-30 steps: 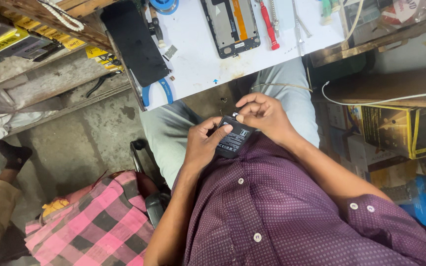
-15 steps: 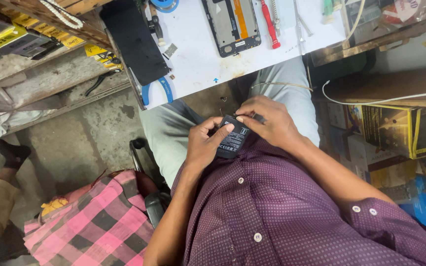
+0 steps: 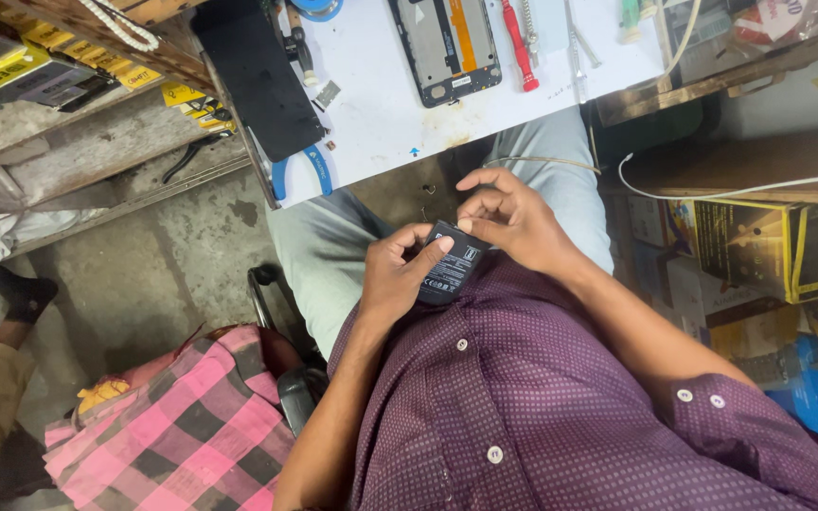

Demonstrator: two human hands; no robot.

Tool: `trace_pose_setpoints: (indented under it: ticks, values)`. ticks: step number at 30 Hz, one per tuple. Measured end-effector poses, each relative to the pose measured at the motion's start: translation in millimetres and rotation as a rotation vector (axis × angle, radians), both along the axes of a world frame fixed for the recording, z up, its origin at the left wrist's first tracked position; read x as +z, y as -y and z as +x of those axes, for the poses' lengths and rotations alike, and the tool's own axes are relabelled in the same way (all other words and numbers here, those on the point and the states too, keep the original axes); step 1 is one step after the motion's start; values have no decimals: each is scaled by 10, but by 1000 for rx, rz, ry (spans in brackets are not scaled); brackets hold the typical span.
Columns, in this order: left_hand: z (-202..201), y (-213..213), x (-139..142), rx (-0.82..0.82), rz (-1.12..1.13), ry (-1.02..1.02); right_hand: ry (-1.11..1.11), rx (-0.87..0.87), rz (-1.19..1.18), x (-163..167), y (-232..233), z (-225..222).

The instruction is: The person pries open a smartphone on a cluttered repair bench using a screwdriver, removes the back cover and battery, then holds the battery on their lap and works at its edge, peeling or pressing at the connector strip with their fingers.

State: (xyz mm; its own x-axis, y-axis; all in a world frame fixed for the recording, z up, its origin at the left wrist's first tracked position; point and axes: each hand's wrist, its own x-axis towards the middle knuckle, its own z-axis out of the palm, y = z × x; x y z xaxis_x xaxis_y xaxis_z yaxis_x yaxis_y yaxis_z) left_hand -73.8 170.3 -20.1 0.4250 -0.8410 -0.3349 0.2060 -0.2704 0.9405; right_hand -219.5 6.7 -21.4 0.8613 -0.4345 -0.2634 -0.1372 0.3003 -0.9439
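Note:
A flat black phone battery (image 3: 451,269) with white print lies over my lap, held between both hands. My left hand (image 3: 393,280) cups its left side, the thumb pressed on its face. My right hand (image 3: 510,220) pinches the battery's top right corner with thumb and forefinger, the other fingers spread. On the white worktable (image 3: 381,104) above lies an opened phone body (image 3: 447,43) with its back off, next to a red-handled screwdriver (image 3: 513,40) and a black phone panel (image 3: 257,80).
Blue-handled pliers (image 3: 297,168) stick out under the black panel at the table's edge. Shelves with yellow-labelled boxes (image 3: 21,66) stand at the left. A pink checked cloth (image 3: 182,426) lies lower left, another person's foot (image 3: 11,293) beside it. Boxes (image 3: 740,255) stack at the right.
My right hand has shifted up along the battery and its fingers have spread; the battery's printed face shows more. The left hand keeps its hold.

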Motion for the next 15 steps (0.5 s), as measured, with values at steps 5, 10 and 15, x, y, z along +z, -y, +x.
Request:
trace_pose_setpoints:
  ticks: [5,10,15]
  values:
    - [1,26,19,-5,15,-10,25,14,167,-91,74,-14]
    - [0,31,32,-6,34,-3,12,-9,254,-90,65,-21]
    - [-6,31,33,-1,27,-32,25,-8,196,-79,58,-21]
